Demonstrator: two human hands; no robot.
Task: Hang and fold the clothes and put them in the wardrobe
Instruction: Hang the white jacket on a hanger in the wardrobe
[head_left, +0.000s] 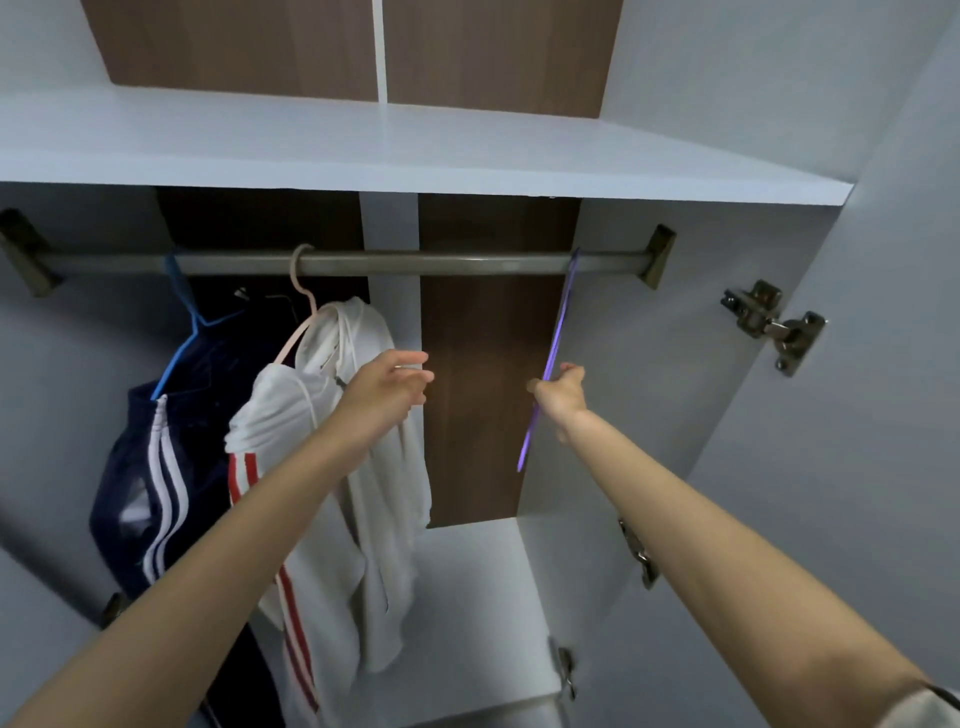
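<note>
My right hand (560, 396) pinches the empty purple hanger (558, 325) low on one arm. My left hand (387, 387) is loosely spread and holds nothing, just beside the white hoodie (358, 467). I judge the hanger light, thin and stiff, steadier if gripped near its neck. Its hook sits on the rail (415, 261), far right.

Olive-grey rail (363, 262). Toward its left end, blue hanger (174, 364) and navy jacket (124, 467) with white stripes. Near its middle, pink hanger (310, 304) and white hoodie (379, 467) with red stripes. Toward its right end, purple hanger (558, 332). Behind it, brown panels (488, 415).
</note>
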